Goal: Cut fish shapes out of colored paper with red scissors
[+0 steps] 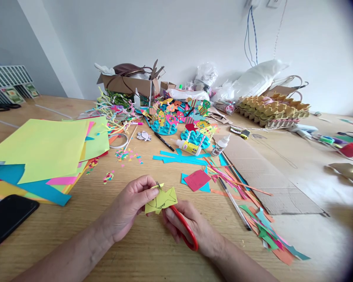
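Yellow paper (pixel 168 197) sits between both hands. Left hand (pixel 139 196) pinches it; right hand (pixel 184 221) grips red-handled scissors (pixel 188 231).

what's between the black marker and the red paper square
Blue paper strips and some bare tabletop lie between the black marker and red paper square, in the head view.

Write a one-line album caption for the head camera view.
Left hand steadies yellow-green paper with a drawn outline; right hand holds red-handled scissors.
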Tool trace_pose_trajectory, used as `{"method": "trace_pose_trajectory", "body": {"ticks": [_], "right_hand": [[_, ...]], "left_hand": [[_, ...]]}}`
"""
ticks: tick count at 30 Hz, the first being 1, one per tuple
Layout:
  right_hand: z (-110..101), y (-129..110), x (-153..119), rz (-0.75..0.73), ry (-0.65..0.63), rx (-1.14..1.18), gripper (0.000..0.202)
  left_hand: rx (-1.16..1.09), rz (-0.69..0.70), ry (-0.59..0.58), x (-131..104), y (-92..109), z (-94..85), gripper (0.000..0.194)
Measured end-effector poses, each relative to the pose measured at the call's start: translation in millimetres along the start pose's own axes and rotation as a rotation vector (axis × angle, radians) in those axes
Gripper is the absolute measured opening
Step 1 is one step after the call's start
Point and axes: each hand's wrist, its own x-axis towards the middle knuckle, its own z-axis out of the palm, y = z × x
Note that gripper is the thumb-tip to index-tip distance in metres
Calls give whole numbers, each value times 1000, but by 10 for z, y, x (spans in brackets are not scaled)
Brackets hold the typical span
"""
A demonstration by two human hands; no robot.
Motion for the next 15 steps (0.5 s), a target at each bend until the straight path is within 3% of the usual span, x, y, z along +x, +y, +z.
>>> {"method": "trace_pose_trajectory", "body": {"ticks": [9,15], "right_hand": [[26,24,-31,4,39,-64,49],[125,21,-70,22,89,61,49]], "left_hand": [[-3,21,-10,-15,-3,22,17],[-25,26,-50,-36,2,39,14]]}}
